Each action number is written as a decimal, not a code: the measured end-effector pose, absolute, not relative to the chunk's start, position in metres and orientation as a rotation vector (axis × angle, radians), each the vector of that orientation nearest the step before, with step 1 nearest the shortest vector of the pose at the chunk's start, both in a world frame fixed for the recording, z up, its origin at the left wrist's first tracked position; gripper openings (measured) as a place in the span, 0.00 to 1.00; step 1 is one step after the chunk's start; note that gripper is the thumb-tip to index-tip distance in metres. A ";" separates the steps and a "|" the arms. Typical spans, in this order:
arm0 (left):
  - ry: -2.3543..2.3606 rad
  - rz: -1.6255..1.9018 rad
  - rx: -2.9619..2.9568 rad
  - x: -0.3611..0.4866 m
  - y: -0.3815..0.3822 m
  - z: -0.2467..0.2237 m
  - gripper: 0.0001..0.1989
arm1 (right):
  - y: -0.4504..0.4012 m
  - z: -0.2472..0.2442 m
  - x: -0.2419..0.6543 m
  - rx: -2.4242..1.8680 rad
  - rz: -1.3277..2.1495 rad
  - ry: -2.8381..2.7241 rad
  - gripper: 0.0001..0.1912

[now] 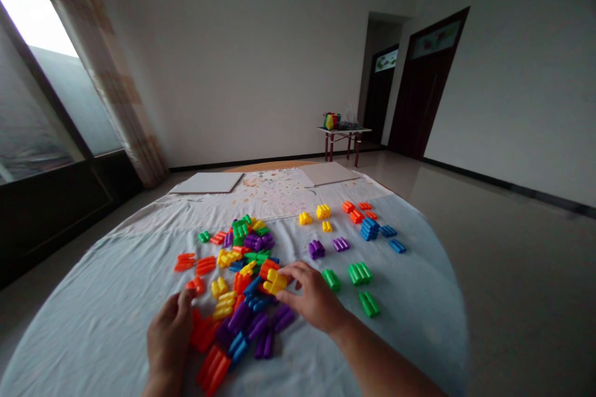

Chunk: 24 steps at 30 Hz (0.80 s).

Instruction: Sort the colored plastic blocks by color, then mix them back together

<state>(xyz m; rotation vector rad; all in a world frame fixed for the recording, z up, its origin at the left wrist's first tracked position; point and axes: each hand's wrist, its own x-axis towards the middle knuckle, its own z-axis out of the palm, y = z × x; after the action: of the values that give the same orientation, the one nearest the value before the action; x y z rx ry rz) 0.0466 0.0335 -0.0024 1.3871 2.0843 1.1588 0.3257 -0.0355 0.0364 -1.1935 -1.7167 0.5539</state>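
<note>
My right hand (314, 298) pinches a yellow plastic block (275, 282) made of joined tubes, above the right side of a mixed pile. My left hand (170, 335) is at the pile's left edge, fingers curled and closed on a small orange block (197, 285); the fingertips partly cover it. In the pile lie purple blocks (241, 317), blue blocks (238, 347), more orange blocks (214, 369) and yellow blocks (225, 304). Green blocks (241, 231) sit at its far end.
Right of the pile, blocks lie in colour groups: yellow (323, 211), orange (356, 216), blue (369, 229), purple (316, 250) and green (360, 273). Two flat boards (209, 183) rest at the far edge of the cloth-covered table (107, 298). A small side table (344, 131) stands by the wall.
</note>
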 end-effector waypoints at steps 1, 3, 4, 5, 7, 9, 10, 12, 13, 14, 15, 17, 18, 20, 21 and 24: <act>2.084 1.149 1.379 0.047 0.033 -0.002 0.21 | -0.033 0.042 0.332 -1.182 0.525 -1.693 0.17; 2.082 1.139 1.360 0.047 0.033 -0.001 0.21 | -0.025 0.050 0.347 -1.178 0.471 -1.663 0.16; 2.078 1.139 1.352 0.047 0.033 -0.001 0.21 | -0.019 0.054 0.357 -1.195 0.445 -1.649 0.16; 2.073 1.142 1.347 0.048 0.033 0.000 0.21 | -0.012 0.056 0.367 -1.225 0.422 -1.633 0.16; 2.060 1.159 1.342 0.048 0.033 0.001 0.21 | 0.003 0.057 0.389 -1.308 0.375 -1.605 0.16; 2.047 1.180 1.335 0.047 0.033 0.001 0.22 | 0.018 0.054 0.410 -1.391 0.323 -1.595 0.17; 2.036 1.188 1.329 0.046 0.034 -0.001 0.23 | 0.025 0.052 0.419 -1.433 0.298 -1.600 0.16; 2.008 1.193 1.316 0.044 0.036 -0.004 0.23 | 0.037 0.047 0.435 -1.529 0.251 -1.613 0.16; 1.998 1.194 1.309 0.042 0.037 -0.006 0.24 | 0.042 0.046 0.442 -1.590 0.228 -1.614 0.15; 1.991 1.196 1.301 0.041 0.038 -0.008 0.24 | 0.047 0.044 0.448 -1.660 0.202 -1.612 0.15; 1.988 1.200 1.293 0.040 0.039 -0.010 0.25 | 0.051 0.044 0.452 -1.731 0.175 -1.609 0.15; 1.985 1.210 1.275 0.039 0.041 -0.012 0.26 | 0.062 0.043 0.457 -1.847 0.122 -1.601 0.15; 1.983 1.219 1.268 0.039 0.041 -0.012 0.26 | 0.067 0.043 0.457 -1.888 0.105 -1.598 0.15; 1.976 1.238 1.267 0.040 0.042 -0.011 0.25 | 0.080 0.042 0.454 -1.938 0.092 -1.602 0.15; 1.976 1.247 1.271 0.041 0.041 -0.010 0.24 | 0.088 0.042 0.451 -1.956 0.089 -1.605 0.15; 1.970 1.259 1.277 0.044 0.040 -0.005 0.23 | 0.110 0.041 0.436 -2.020 0.071 -1.617 0.16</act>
<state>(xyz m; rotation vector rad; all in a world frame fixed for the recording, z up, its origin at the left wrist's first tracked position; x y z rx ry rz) 0.0443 0.0402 -0.0054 1.2772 1.9704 1.2593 0.4357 0.1103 0.0410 -2.0203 -1.6171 0.0715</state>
